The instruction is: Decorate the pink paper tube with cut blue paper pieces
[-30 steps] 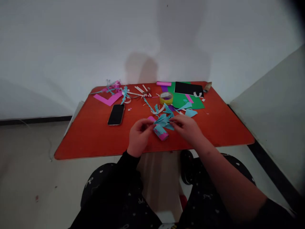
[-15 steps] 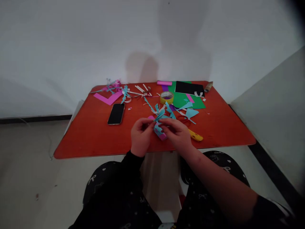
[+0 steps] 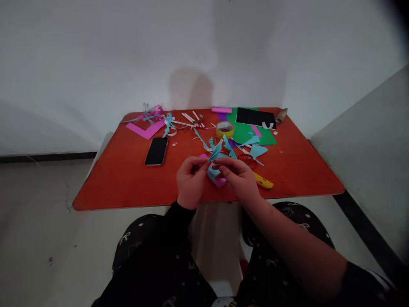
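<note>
Between my hands is a pleated piece of light-blue paper (image 3: 216, 151), fanned out at its far end and gathered at the near end. My left hand (image 3: 191, 180) pinches the gathered end from the left. The fingers of my right hand (image 3: 239, 175) close in on the same end from the right, thumb and forefinger bent toward it. Below the fingertips lies a pink and light-blue paper piece (image 3: 220, 182), partly covered by my hands. Blue paper scraps (image 3: 228, 147) lie just beyond. A yellow cutter (image 3: 263, 181) rests beside my right hand, its near end hidden.
A phone (image 3: 156, 151) lies on the red table (image 3: 121, 187) to the left. Farther back are a tape roll (image 3: 224, 129), a black sheet (image 3: 252, 117), green paper (image 3: 266, 138), pink paper (image 3: 145, 130) and tangled scraps (image 3: 153, 113). Red-handled scissors (image 3: 248, 160) sit under blue cuttings.
Both hands stay at almost the same spot, still on the pleated blue paper. The whole view has shifted very slightly. Nothing on the table has visibly moved.
</note>
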`<state>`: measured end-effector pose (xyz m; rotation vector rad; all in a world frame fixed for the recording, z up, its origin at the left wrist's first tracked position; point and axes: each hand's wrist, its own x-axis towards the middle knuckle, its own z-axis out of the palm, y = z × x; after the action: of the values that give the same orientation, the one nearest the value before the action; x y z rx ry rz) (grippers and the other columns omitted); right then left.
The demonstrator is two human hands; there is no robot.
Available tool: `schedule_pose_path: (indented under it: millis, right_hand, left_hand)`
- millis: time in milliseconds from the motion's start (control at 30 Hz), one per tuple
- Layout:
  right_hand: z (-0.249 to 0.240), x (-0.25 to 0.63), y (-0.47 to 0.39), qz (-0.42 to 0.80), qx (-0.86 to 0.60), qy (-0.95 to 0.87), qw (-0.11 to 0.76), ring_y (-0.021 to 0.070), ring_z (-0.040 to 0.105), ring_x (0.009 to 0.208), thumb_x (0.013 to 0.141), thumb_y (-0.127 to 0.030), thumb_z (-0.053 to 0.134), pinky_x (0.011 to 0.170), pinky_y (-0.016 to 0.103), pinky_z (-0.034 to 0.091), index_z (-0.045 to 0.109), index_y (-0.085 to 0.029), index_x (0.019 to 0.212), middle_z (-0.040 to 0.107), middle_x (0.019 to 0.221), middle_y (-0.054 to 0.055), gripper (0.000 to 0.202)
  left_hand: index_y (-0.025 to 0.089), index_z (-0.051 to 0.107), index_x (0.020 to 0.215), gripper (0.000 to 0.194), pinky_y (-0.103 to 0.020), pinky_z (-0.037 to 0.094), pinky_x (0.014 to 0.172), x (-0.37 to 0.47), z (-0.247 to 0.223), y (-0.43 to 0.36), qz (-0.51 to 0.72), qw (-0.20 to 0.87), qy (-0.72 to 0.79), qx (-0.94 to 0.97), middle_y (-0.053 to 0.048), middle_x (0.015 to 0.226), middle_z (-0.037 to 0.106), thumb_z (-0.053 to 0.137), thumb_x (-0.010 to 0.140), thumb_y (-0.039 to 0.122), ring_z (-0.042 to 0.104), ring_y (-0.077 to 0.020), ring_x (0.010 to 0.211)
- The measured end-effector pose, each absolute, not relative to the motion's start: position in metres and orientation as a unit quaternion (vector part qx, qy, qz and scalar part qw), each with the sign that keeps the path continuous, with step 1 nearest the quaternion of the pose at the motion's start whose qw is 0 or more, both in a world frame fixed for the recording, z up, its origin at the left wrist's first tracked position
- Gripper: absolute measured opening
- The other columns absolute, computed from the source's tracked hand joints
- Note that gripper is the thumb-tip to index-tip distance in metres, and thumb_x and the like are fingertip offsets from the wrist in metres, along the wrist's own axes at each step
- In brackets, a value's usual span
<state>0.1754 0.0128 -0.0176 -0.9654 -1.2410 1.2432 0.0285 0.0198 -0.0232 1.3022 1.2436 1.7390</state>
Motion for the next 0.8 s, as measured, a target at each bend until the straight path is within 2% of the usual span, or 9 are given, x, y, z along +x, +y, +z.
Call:
schedule_pose_path:
  millis: [133, 267, 400, 500, 700, 800]
  right_hand:
    - [-0.017, 0.175, 0.011, 0.518, -0.418, -0.527, 0.529, 0.0206, 0.073, 0.092, 0.088, -0.041, 0.073, 0.067, 0.031, 0.062, 0.08, -0.028, 0.106, 0.076, 0.11, 0.006, 0.023]
    - [-0.019, 0.177, 0.012, 0.458, -0.41, -0.573, 0.542, 0.022, 0.072, 0.102, 0.089, -0.035, 0.072, 0.081, 0.035, 0.063, 0.08, -0.028, 0.105, 0.074, 0.115, 0.006, 0.019]
    - [-0.021, 0.183, 0.017, 0.408, -0.444, -0.569, 0.559, 0.0225, 0.074, 0.098, 0.093, -0.038, 0.069, 0.082, 0.038, 0.064, 0.078, -0.028, 0.109, 0.075, 0.115, 0.007, 0.021]
    - [-0.022, 0.185, 0.021, 0.385, -0.464, -0.573, 0.555, 0.0244, 0.074, 0.102, 0.093, -0.039, 0.068, 0.088, 0.042, 0.064, 0.079, -0.028, 0.109, 0.078, 0.112, 0.006, 0.022]
    - [-0.021, 0.183, 0.023, 0.424, -0.448, -0.559, 0.553, 0.0247, 0.074, 0.104, 0.091, -0.037, 0.069, 0.09, 0.042, 0.063, 0.078, -0.028, 0.11, 0.078, 0.115, 0.006, 0.023]
    - [-0.02, 0.181, 0.023, 0.444, -0.442, -0.554, 0.549, 0.0243, 0.073, 0.103, 0.089, -0.038, 0.07, 0.088, 0.041, 0.063, 0.077, -0.027, 0.105, 0.078, 0.11, 0.006, 0.02]
  left_hand:
    - [0.02, 0.074, 0.081, 0.011, -0.028, 0.054, 0.073, 0.03, -0.024, 0.02, 0.658, 0.321, 0.475, 0.489, -0.001, 0.08, 0.074, 0.081, 0.08, 0.028, 0.067, -0.0144, 0.077]
    - [0.021, 0.073, 0.08, 0.01, -0.027, 0.053, 0.073, 0.03, -0.024, 0.021, 0.665, 0.326, 0.469, 0.482, 0.0, 0.079, 0.073, 0.081, 0.079, 0.028, 0.066, -0.0141, 0.076]
    - [0.021, 0.072, 0.078, 0.014, -0.027, 0.052, 0.07, 0.032, -0.023, 0.02, 0.657, 0.326, 0.478, 0.484, 0.0, 0.076, 0.071, 0.082, 0.078, 0.03, 0.064, -0.0136, 0.072]
    - [0.02, 0.073, 0.079, 0.016, -0.027, 0.052, 0.069, 0.033, -0.022, 0.02, 0.653, 0.327, 0.479, 0.487, 0.0, 0.076, 0.071, 0.083, 0.078, 0.032, 0.063, -0.0133, 0.071]
    - [0.021, 0.072, 0.079, 0.011, -0.028, 0.053, 0.071, 0.033, -0.021, 0.019, 0.661, 0.326, 0.47, 0.487, 0.0, 0.079, 0.072, 0.081, 0.079, 0.027, 0.065, -0.0136, 0.074]
    - [0.021, 0.072, 0.08, 0.012, -0.028, 0.053, 0.073, 0.032, -0.022, 0.02, 0.657, 0.325, 0.473, 0.49, 0.0, 0.079, 0.072, 0.081, 0.08, 0.029, 0.065, -0.0143, 0.076]
